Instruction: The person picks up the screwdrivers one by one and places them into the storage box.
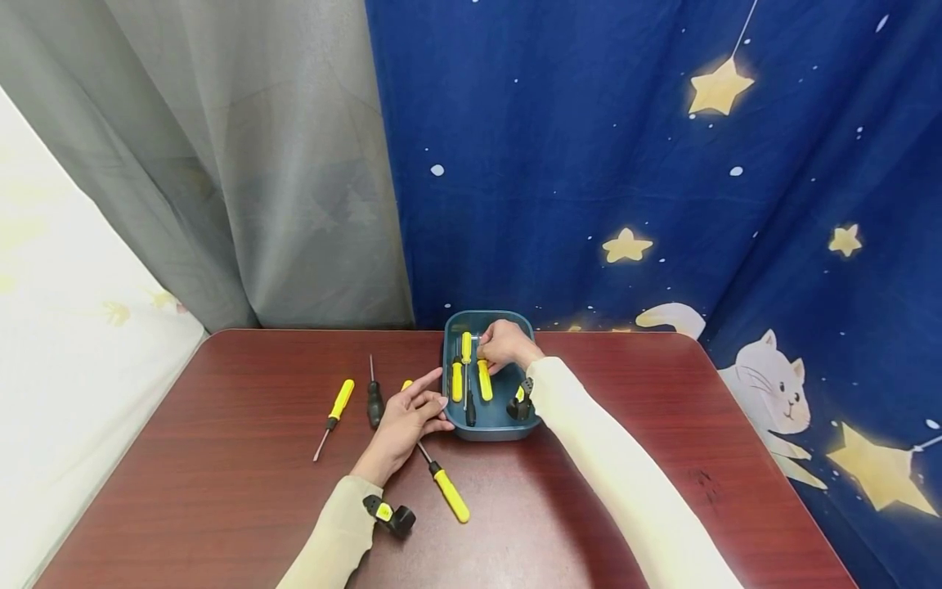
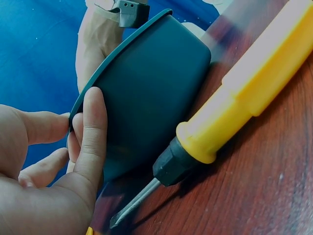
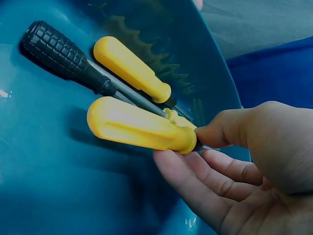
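My right hand (image 1: 506, 343) reaches into the blue plastic box (image 1: 491, 435) and pinches a yellow-handled screwdriver (image 3: 137, 125) where the handle meets the shaft. Beside it in the box lie another yellow-handled screwdriver (image 3: 129, 68), a black-handled one (image 3: 56, 49) and a third yellow handle (image 1: 467, 343). On the box's left side, my left hand (image 1: 407, 419) grips the rim, one digit flat against the outer wall and other fingertips at the edge. Close by that hand, a yellow screwdriver (image 2: 244, 93) lies on the table.
Left of the box, a yellow-handled screwdriver (image 1: 341, 401) and a black-handled screwdriver (image 1: 374, 401) lie on the dark red table (image 1: 221, 458). Another yellow handle (image 1: 407, 384) shows partly behind the left hand. Grey and blue curtains (image 1: 530, 164) hang behind the table's far edge.
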Motion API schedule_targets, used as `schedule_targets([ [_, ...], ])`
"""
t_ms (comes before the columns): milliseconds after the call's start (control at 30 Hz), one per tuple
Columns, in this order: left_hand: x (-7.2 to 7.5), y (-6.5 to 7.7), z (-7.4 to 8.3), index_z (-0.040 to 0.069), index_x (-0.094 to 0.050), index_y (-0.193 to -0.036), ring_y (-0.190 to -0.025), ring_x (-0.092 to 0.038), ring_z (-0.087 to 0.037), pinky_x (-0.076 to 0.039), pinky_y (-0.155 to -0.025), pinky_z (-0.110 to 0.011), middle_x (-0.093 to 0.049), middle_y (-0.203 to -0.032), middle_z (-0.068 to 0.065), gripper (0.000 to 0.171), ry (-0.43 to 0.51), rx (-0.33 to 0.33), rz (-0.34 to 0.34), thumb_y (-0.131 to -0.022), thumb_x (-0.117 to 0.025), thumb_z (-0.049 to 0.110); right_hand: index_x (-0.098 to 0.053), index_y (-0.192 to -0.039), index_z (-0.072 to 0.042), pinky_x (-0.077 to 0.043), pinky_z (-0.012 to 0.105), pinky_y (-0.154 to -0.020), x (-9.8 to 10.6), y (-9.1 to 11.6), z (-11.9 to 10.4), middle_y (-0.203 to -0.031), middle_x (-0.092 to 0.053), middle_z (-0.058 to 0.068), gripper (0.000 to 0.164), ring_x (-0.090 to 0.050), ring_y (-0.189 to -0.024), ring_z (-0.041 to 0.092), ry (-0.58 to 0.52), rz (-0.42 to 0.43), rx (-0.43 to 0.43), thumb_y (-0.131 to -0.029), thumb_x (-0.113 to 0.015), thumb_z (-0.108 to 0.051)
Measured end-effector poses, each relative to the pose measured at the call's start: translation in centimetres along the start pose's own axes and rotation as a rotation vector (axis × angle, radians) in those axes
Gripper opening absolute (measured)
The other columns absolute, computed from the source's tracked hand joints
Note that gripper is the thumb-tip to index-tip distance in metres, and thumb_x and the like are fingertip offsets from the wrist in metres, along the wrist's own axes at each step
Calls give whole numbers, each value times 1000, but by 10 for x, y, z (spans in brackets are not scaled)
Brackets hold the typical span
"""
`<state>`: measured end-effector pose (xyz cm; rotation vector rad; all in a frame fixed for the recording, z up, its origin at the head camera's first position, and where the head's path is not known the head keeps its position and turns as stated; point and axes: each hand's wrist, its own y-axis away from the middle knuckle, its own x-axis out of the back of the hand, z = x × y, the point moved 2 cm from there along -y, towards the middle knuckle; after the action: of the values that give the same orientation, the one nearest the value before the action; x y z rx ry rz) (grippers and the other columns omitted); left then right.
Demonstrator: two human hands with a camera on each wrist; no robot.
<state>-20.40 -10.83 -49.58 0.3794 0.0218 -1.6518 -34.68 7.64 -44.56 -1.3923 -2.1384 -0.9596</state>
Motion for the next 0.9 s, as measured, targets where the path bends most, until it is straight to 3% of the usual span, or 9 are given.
schedule_targets([
  [200,1,1,0,20,-47,-153,-74,-71,-17,-65,-75,-30,-62,-103,-12,55,-4,-1,0,-101,-61,3,-67,-91,-5,-65,33,-67,-5,-2,-1,-71,-66,6,6,-75,-66,20,39,7,-27,-95,-66,-10],
  [433,1,0,0,20,-47,-153,-74,-71,-17,-65,-76,-30,-62,-103,-13,56,-3,1,-1,-101,-61,4,-70,-77,-7,-65,30,-65,-8,-8,-2,-66,-66,5,19,-75,-63,18,77,3,-101,-95,-66,-12],
  [667,1,1,1,20,-47,-153,-74,-71,-17,-65,-75,-30,-61,-103,-13,56,-8,4,2,-102,-61,4,-60,-64,-13,-65,31,-66,-11,-12,-4,-61,-64,4,29,-75,-61,18,116,21,-125,-92,-66,-11],
  [800,0,1,1,19,-45,-154,-74,-71,-17,-65,-75,-30,-61,-103,-12,57,-11,6,0,-102,-60,3,-61,-68,-10,-65,31,-65,-12,-13,-5,-62,-64,4,24,-74,-59,17,133,25,-141,-91,-66,-10],
  [900,0,1,1,18,-44,-155,-74,-71,-17,-65,-75,-30,-61,-103,-12,58,-9,5,1,-102,-60,3,-65,-80,-5,-65,32,-65,-14,-14,-6,-67,-67,7,11,-75,-60,18,132,24,-156,-90,-67,-9],
])
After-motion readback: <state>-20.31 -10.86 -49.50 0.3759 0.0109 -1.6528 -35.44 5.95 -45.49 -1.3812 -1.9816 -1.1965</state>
